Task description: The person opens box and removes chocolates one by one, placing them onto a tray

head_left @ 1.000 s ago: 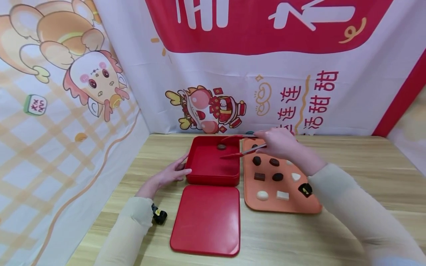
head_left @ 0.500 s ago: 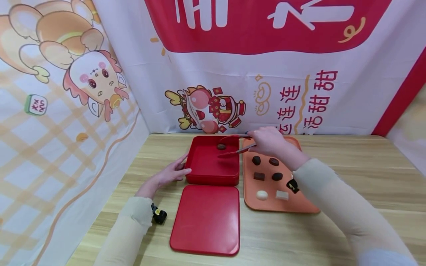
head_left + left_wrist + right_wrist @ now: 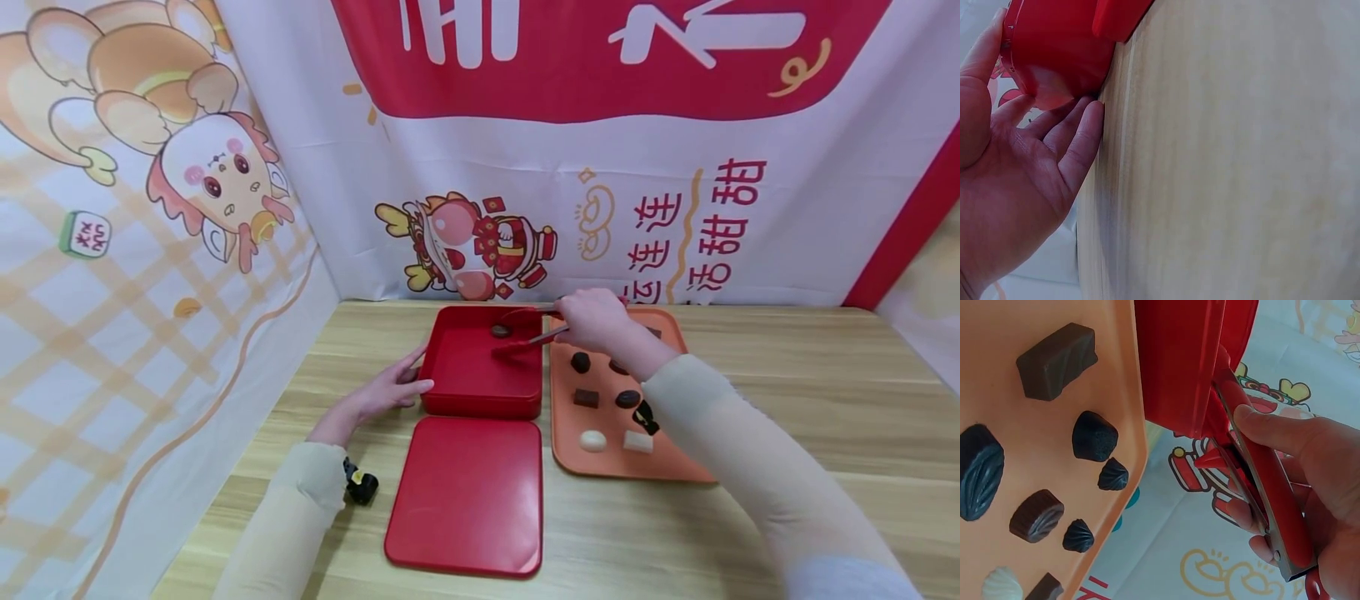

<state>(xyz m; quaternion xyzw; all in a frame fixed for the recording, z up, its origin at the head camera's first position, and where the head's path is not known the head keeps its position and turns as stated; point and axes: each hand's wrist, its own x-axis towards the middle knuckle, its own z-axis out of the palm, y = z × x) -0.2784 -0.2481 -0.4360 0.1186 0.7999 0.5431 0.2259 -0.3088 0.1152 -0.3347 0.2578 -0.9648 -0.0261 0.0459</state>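
My left hand (image 3: pixel 390 388) rests against the left side of the red box (image 3: pixel 480 404), thumb and fingers extended; in the left wrist view the fingers touch its outer wall. My right hand (image 3: pixel 594 321) grips red-tipped metal tongs (image 3: pixel 551 335), which have red handle pads in the right wrist view. The tongs' arms stand apart over the box's right side. One brown chocolate (image 3: pixel 501 331) lies inside the box near its back wall, close to the tong tips. Whether the tongs touch it, I cannot tell.
An orange tray (image 3: pixel 564 454) with several dark and white chocolates stands right of the box, partly covered by my right arm. In front of the box lies a flat red lid (image 3: pixel 465 500). A printed cloth (image 3: pixel 480 150) hangs behind the wooden table (image 3: pixel 810 392).
My right hand has moved left toward the box, and the tongs sit slightly further left inside it. The chocolate in the box and my left hand have stayed put.
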